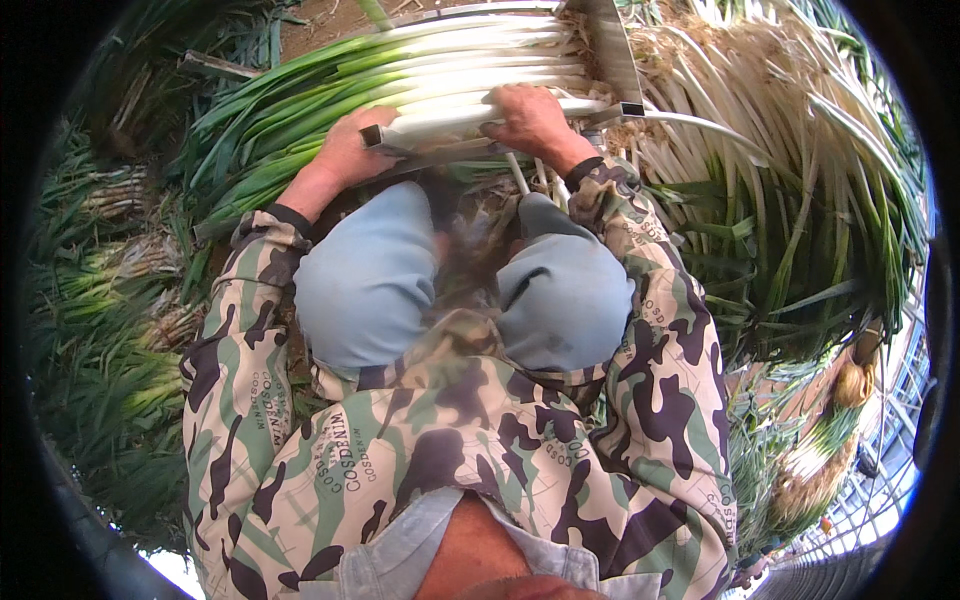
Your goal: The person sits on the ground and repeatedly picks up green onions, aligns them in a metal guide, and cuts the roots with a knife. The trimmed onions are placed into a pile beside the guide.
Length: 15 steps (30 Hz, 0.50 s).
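Observation:
A row of long green onions (465, 60) lies across a metal frame before me, white stalks at the middle and green leaves to the left. Their roots lie against an upright metal plate (611, 56) on the right. My left hand (356, 146) is closed around the near edge of the row, beside the open end of a square metal tube (371, 136). My right hand (531, 124) curls over the nearest white stalks, its thumb on the near side. The undersides of both hands are hidden.
A large heap of green onions (750, 135) lies to the right, roots towards the far side. Bundles (112, 277) and loose leaves cover the ground at left. My bent knees (367, 277) are close behind the frame. A tied bundle (814, 465) lies at lower right.

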Each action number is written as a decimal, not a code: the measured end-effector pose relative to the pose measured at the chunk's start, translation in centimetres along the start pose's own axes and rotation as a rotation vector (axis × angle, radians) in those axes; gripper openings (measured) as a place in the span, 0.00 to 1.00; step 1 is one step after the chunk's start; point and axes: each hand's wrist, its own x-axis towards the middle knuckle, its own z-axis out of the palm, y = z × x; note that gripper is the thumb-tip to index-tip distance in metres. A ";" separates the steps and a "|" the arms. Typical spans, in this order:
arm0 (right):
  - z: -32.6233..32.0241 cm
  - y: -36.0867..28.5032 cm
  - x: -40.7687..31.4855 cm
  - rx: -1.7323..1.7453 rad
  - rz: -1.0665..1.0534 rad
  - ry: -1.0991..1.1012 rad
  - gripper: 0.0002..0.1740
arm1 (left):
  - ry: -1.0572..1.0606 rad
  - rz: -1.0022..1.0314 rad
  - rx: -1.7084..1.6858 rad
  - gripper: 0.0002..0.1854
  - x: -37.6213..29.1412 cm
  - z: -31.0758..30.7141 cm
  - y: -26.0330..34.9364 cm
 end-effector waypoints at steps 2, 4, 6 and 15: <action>0.1 0.2 0.0 0.062 0.005 0.017 0.23 | 0.064 0.042 -0.058 0.20 -0.6 0.2 -0.5; -0.1 -0.1 -0.3 0.104 -0.024 0.037 0.21 | 0.082 0.050 -0.070 0.21 -1.0 0.2 -0.7; 0.0 0.1 -0.3 0.088 -0.064 0.075 0.20 | 0.065 0.043 -0.034 0.23 -0.5 -0.1 -0.7; 0.2 -1.0 -0.9 -0.073 -0.102 0.067 0.25 | 0.078 0.000 0.060 0.28 -0.9 1.0 0.4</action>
